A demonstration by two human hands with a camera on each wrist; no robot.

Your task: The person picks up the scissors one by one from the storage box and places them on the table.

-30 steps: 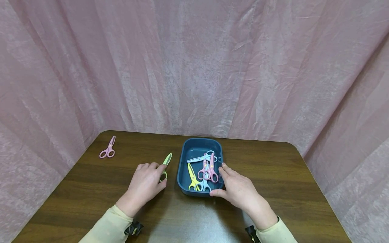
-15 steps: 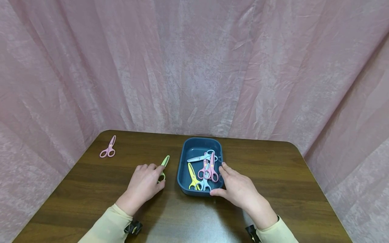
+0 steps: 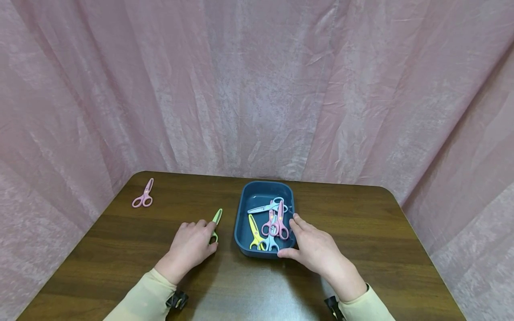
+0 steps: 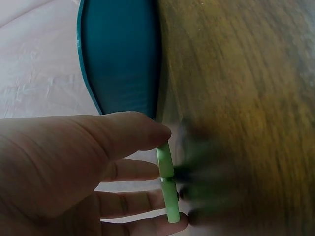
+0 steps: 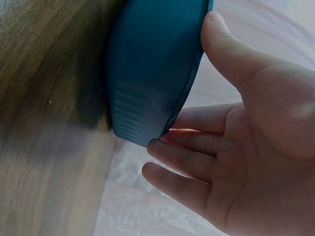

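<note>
My left hand [image 3: 190, 245] pinches a pair of light green scissors [image 3: 217, 216] by the handles, left of a dark blue box. Its blade points away from me. In the left wrist view the thumb lies at one end of the green handles [image 4: 169, 196], with fingers along the other side. The blue box [image 3: 257, 192] holds yellow scissors [image 3: 254, 228], light blue scissors [image 3: 262, 209] and pink scissors [image 3: 280, 216]. At the box's right side, my right hand [image 3: 315, 247] rests with its thumb on the rim and its extended fingers against the wall.
Another pair of pink scissors [image 3: 146, 194] lies near the far left corner of the brown wooden table [image 3: 353, 214]. Pink velvety curtains [image 3: 257, 98] hang behind the table and along its sides.
The green scissors have slid a little toward me and to the left with my left hand. My right hand and the box look unmoved.
</note>
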